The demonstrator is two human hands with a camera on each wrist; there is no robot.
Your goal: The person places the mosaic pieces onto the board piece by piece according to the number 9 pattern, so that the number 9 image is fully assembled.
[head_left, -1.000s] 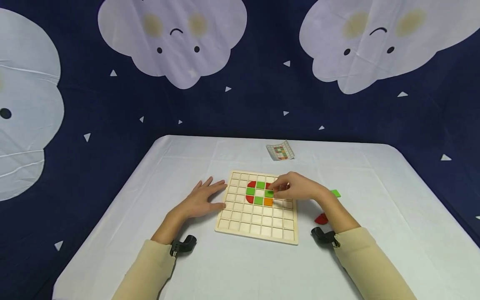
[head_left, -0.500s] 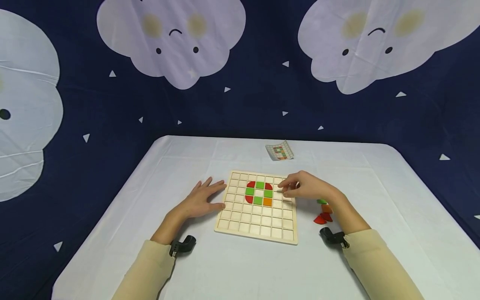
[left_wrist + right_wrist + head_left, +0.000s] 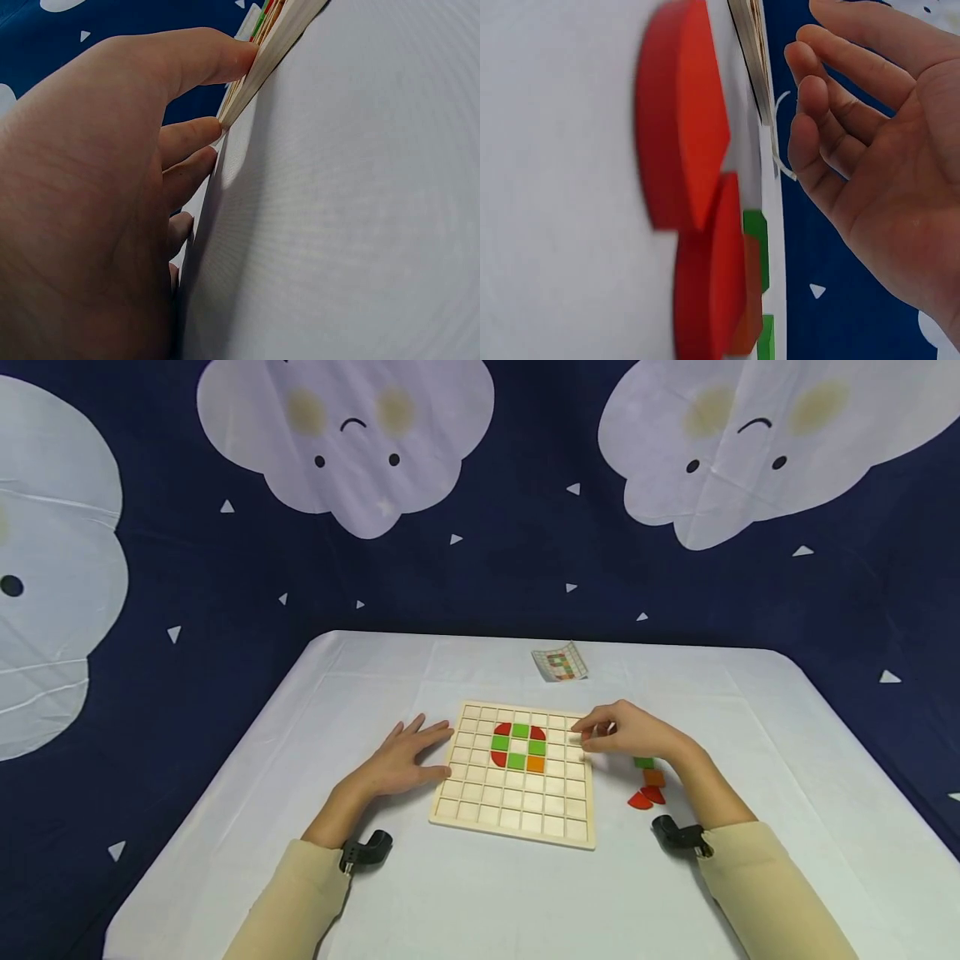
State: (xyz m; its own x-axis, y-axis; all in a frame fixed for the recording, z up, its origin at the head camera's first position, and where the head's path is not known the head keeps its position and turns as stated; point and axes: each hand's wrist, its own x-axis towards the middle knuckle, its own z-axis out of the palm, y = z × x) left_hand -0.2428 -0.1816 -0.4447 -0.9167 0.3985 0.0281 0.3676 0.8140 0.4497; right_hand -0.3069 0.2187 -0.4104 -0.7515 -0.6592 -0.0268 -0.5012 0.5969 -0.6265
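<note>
A square wooden grid board [image 3: 492, 795] lies on the table. On it red quarter-round tiles [image 3: 498, 759], green square tiles [image 3: 516, 762] and an orange square tile [image 3: 536, 764] form a ring around one bare cell. My left hand [image 3: 401, 762] lies flat at the board's left side, fingers spread; its thumb touches the board's edge [image 3: 277, 60] in the left wrist view. Over the board's right edge hovers my right hand [image 3: 628, 732], fingers loosely bent. The right wrist view shows nothing between its fingers [image 3: 814, 97].
Right of the board, below my right hand, lie two loose red quarter-round tiles [image 3: 641, 800], an orange tile [image 3: 654, 778] and a green tile [image 3: 643, 762]. Another green tile [image 3: 766, 341] shows in the right wrist view. A printed pattern card [image 3: 561, 664] lies behind the board.
My right hand has left the tile ring's upper right and moved right to the board's edge, uncovering the red corner tile and loose tiles. My left hand has stayed still.
</note>
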